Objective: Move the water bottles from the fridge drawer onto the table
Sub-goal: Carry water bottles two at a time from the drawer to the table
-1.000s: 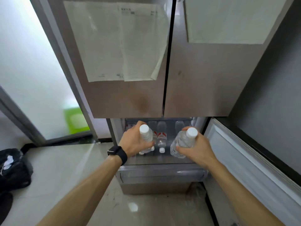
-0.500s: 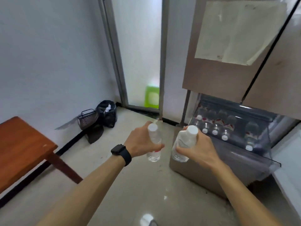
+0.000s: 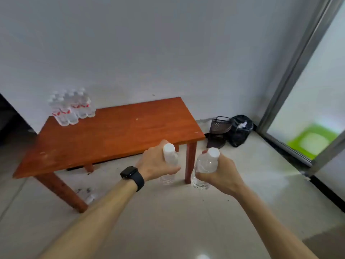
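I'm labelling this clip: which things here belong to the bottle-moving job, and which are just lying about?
Job: left hand, left bottle, right hand, right bottle, table, bottle cluster on its far corner.
Lying about: black basket, black bag, green object behind glass door.

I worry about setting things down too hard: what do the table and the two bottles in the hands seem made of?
The table: seemingly wood, reddish-brown with a dull sheen; pale scuffs and specks mark its top. The left bottle and right bottle: clear, thin plastic by the look, as the floor shows through them; white opaque caps, probably plastic too.
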A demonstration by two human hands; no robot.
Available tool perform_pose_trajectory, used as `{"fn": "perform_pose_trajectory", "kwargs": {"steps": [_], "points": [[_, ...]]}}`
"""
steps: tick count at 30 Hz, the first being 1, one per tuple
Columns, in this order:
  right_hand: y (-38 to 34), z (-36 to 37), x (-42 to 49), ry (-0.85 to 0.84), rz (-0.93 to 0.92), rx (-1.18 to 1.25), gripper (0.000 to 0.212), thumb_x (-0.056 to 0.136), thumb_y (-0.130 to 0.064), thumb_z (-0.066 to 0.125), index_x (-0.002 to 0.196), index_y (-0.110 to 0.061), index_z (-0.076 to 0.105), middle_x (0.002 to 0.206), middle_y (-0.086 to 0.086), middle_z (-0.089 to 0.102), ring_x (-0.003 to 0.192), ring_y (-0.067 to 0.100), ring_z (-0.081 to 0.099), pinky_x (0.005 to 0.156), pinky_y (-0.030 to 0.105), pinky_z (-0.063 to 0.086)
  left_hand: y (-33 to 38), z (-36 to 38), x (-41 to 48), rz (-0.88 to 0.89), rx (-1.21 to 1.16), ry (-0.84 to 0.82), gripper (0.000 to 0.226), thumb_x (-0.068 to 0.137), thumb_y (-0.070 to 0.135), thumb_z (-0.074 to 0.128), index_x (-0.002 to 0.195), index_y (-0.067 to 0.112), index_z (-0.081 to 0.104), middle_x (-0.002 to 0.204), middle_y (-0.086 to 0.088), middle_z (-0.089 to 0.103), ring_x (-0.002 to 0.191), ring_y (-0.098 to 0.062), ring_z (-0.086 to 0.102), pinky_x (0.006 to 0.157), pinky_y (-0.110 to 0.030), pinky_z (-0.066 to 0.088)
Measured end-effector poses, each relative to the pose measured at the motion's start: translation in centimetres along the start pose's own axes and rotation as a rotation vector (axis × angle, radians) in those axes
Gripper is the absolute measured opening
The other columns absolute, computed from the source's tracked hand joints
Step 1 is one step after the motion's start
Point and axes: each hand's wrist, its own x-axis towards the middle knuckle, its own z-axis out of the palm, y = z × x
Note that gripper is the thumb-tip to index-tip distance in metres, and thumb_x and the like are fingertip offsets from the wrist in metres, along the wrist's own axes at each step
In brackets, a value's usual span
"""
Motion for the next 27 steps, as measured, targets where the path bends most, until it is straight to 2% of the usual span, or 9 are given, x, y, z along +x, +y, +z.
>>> {"fn": "perform_pose_trajectory", "kwargs": {"steps": [4, 6, 11, 14, 19, 24, 27], "points": [[-6.6, 10.3, 5.6, -0.134, -0.077, 0.003, 0.047, 0.059, -0.037, 0.083, 0.098, -0.031, 0.058, 0.090, -0.012, 0.066, 0.083, 0.006, 0.065, 0.067, 0.024, 0.054, -10.5, -7.9, -2.0, -0.143, 0.015, 0.064, 0.054, 0.067, 0.053, 0.081, 0.102, 0.034, 0.044, 0.082, 0.011, 0.065, 0.072, -0.007, 0.063, 0.056, -0.024, 0.049], [-9.7, 14.5, 7.6, -0.172, -0.102, -0.007, 0.043, 0.060, -0.037, 0.083, 0.095, -0.030, 0.058, 0.086, -0.011, 0.066, 0.079, 0.008, 0.065, 0.063, 0.024, 0.054, -14.8, -11.3, -2.7, -0.196, 0.034, 0.093, 0.056, 0.068, 0.053, 0.080, 0.105, 0.032, 0.043, 0.083, 0.011, 0.064, 0.073, -0.007, 0.063, 0.060, -0.028, 0.053], [-15.3, 22.3, 11.8, -0.252, -0.179, -0.022, 0.042, 0.064, -0.037, 0.083, 0.098, -0.033, 0.059, 0.090, -0.014, 0.065, 0.083, 0.005, 0.064, 0.065, 0.021, 0.051, -23.3, -17.2, -4.1, -0.299, 0.033, 0.174, 0.058, 0.068, 0.053, 0.082, 0.106, 0.034, 0.042, 0.088, 0.013, 0.061, 0.079, -0.007, 0.062, 0.072, -0.034, 0.058], [-17.2, 26.1, 14.5, -0.306, -0.173, -0.010, 0.047, 0.064, -0.037, 0.084, 0.104, -0.033, 0.059, 0.093, -0.014, 0.066, 0.085, 0.004, 0.065, 0.064, 0.019, 0.050, -27.5, -19.6, -3.8, -0.355, 0.011, 0.215, 0.057, 0.071, 0.050, 0.081, 0.108, 0.031, 0.043, 0.088, 0.011, 0.063, 0.080, -0.010, 0.065, 0.074, -0.037, 0.060], [-18.8, 31.0, 19.7, -0.371, -0.199, -0.024, 0.050, 0.059, -0.045, 0.079, 0.103, -0.030, 0.061, 0.093, -0.013, 0.068, 0.084, 0.003, 0.067, 0.064, 0.018, 0.052, -32.4, -21.7, -1.6, -0.386, 0.014, 0.204, 0.064, 0.073, 0.050, 0.084, 0.115, 0.033, 0.039, 0.095, 0.015, 0.059, 0.090, -0.009, 0.063, 0.079, -0.029, 0.056], [-20.3, 35.9, 26.9, -0.377, -0.198, 0.019, 0.046, 0.066, -0.029, 0.085, 0.103, -0.028, 0.058, 0.093, -0.009, 0.067, 0.083, 0.008, 0.066, 0.063, 0.020, 0.051, -38.0, -23.6, 3.6, -0.416, 0.023, 0.218, 0.064, 0.069, 0.053, 0.084, 0.113, 0.032, 0.043, 0.096, 0.013, 0.063, 0.089, -0.011, 0.065, 0.080, -0.035, 0.059], [-21.2, 38.7, 31.6, -0.390, -0.201, 0.019, 0.043, 0.070, -0.026, 0.085, 0.101, -0.029, 0.056, 0.093, -0.008, 0.066, 0.083, 0.007, 0.066, 0.063, 0.015, 0.048, -41.2, -24.8, 7.3, -0.435, 0.004, 0.215, 0.065, 0.069, 0.054, 0.084, 0.114, 0.032, 0.044, 0.096, 0.014, 0.063, 0.089, -0.009, 0.064, 0.081, -0.036, 0.060]]}}
